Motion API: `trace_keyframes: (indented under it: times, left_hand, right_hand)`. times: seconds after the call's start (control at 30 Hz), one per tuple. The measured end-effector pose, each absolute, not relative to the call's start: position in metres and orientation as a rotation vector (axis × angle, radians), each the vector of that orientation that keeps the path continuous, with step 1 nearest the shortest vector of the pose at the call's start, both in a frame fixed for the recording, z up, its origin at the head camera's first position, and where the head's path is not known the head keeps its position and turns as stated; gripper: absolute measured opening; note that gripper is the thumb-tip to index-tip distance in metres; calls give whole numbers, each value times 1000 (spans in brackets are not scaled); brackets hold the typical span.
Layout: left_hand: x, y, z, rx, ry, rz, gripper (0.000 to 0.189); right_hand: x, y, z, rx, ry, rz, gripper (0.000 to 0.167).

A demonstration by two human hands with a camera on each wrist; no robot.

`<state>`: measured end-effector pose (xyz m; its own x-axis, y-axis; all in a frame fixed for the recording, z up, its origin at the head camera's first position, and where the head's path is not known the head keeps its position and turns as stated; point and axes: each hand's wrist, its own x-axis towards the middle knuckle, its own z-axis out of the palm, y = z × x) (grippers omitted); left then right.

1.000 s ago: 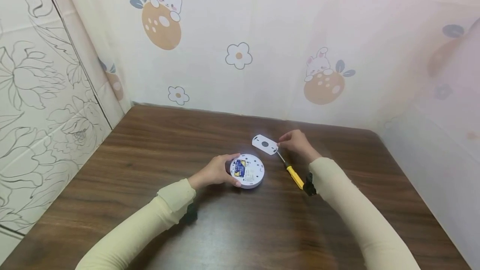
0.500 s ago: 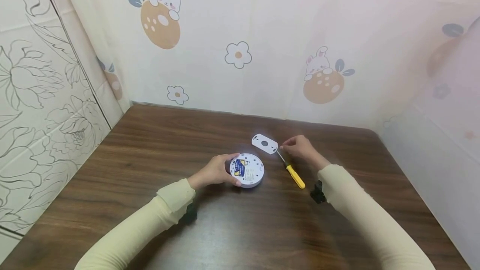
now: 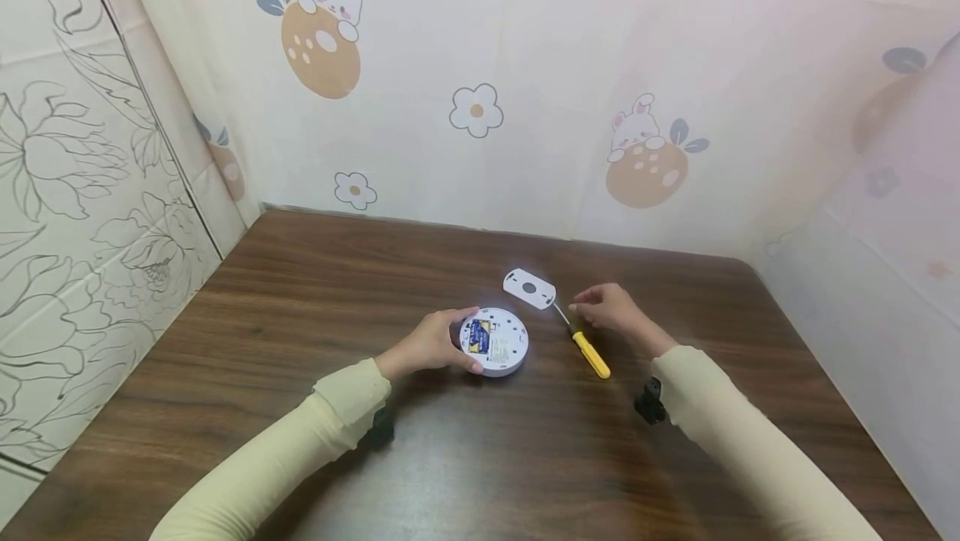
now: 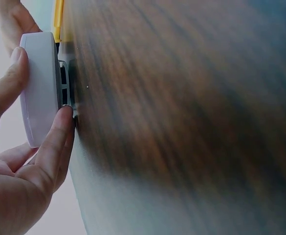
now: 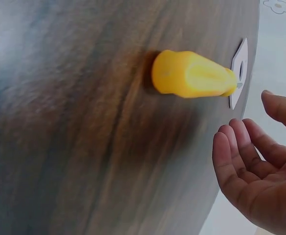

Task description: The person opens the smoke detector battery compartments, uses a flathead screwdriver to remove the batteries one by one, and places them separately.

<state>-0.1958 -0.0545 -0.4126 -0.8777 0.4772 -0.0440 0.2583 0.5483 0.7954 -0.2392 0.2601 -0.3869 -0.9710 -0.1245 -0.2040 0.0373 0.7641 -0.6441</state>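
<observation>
My left hand (image 3: pixel 427 344) grips the left side of a round white smoke detector (image 3: pixel 507 351), thumb on one edge and fingers on another. A blue and yellow battery (image 3: pixel 478 336) shows on its upward face. In the left wrist view the detector's side (image 4: pixel 41 88) sits between thumb and fingers, just over the wood. My right hand (image 3: pixel 611 309) hovers right of a yellow-handled screwdriver (image 3: pixel 592 356), holding nothing; the right wrist view shows its thumb apart from loosely bent fingers (image 5: pixel 222 152). The screwdriver's tip meets the corner of a white mounting plate (image 3: pixel 542 295) with rounded ends.
The dark wooden table (image 3: pixel 360 274) runs back to a printed curtain (image 3: pixel 555 166) with rabbits and flowers. Another floral curtain (image 3: pixel 82 216) hangs at the left. Black wrist cameras stick out under both sleeves, the right one (image 3: pixel 650 402) close to the tabletop.
My right hand has drawn back from the plate's corner, toward me and slightly right. The left hand, detector, plate and screwdriver stay where they were.
</observation>
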Motion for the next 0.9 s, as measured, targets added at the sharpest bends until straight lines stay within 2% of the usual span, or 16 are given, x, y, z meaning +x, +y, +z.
trace_keyframes:
  times: [0.9]
  left_hand:
    - [-204,-56,-419,628,2532,1255,94]
  right_hand:
    - [-210,264,-396,-42,2713,-978,40]
